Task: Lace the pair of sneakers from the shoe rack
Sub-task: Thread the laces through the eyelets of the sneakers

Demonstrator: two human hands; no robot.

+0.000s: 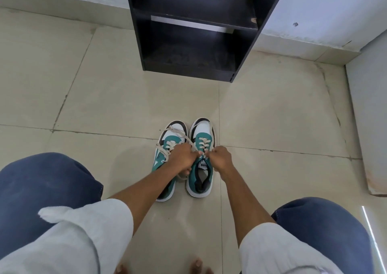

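Note:
Two teal, white and black sneakers stand side by side on the tiled floor, toes pointing away from me. The right sneaker (pixel 201 139) has cream laces crossed over its tongue. My left hand (pixel 181 156) and my right hand (pixel 219 156) meet above its upper eyelets, each pinching an end of its lace (pixel 203 146). The left sneaker (pixel 172 135) is partly covered by my left hand and forearm; its loose cream lace (pixel 177 132) trails across the toe and down the left side.
A black shoe rack (pixel 194 29) with bare shelves stands against the white wall straight ahead. A white panel (pixel 368 116) leans at the right. My knees in blue trousers frame the bottom corners, and bare toes show at the bottom edge.

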